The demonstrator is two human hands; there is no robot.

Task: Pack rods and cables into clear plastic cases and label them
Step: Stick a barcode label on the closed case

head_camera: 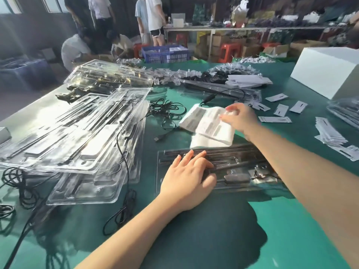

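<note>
Head view: the left hand presses flat, fingers straight, on a clear plastic case of rods lying 9-to-3 o'clock. At 1 o'clock, just beyond the case, the right hand pinches a label off a white label sheet, nearer it than the left.

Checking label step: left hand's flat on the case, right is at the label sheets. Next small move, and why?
Probably peel one label free: the right hand pinches at the label sheet, while the left hand presses flat on the filled clear case, which shows no label yet.
</note>
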